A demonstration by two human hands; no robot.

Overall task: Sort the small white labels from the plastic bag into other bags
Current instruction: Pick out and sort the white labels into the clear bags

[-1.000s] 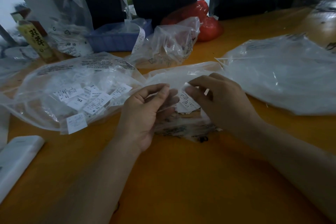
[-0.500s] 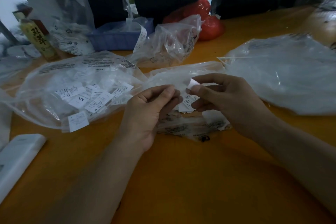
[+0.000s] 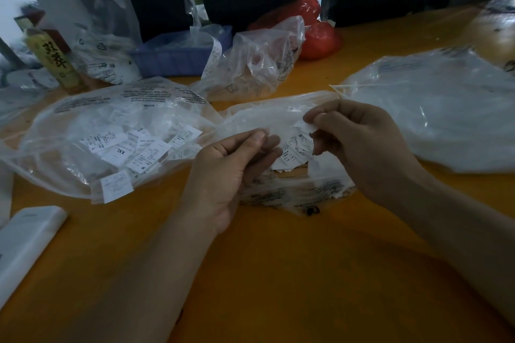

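Right hand: the right hand point(image 3: 362, 147) hovers over the middle clear plastic bag point(image 3: 278, 117), thumb and forefinger pinched on a small white label point(image 3: 306, 127) lifted just above the bag's mouth.
Left hand: the left hand point(image 3: 231, 170) has its fingers curled, thumb pressed to the fingertips on the thin clear film of that same bag at its left edge.
Label pile: a loose heap of small white printed labels point(image 3: 291, 154) lies in the middle bag, between the two hands and a little below them.
Left bag: a wide clear plastic bag with black print point(image 3: 111, 125) lies flat to the left, touching the middle bag; it holds many white size labels point(image 3: 122, 147), one reading XXL.
Right bag: a large cloudy clear plastic bag point(image 3: 434, 120) lies to the right, just beyond the right hand.
Table: an orange table top point(image 3: 278, 273) bears everything.
Far side: a crumpled clear bag point(image 3: 259, 58), a blue plastic tray point(image 3: 178, 58), a red plastic bag point(image 3: 317, 36) and a yellow-labelled bottle point(image 3: 53, 61) stand further off.
Near left: a flat white box point(image 3: 25, 242) lies at the table's edge.
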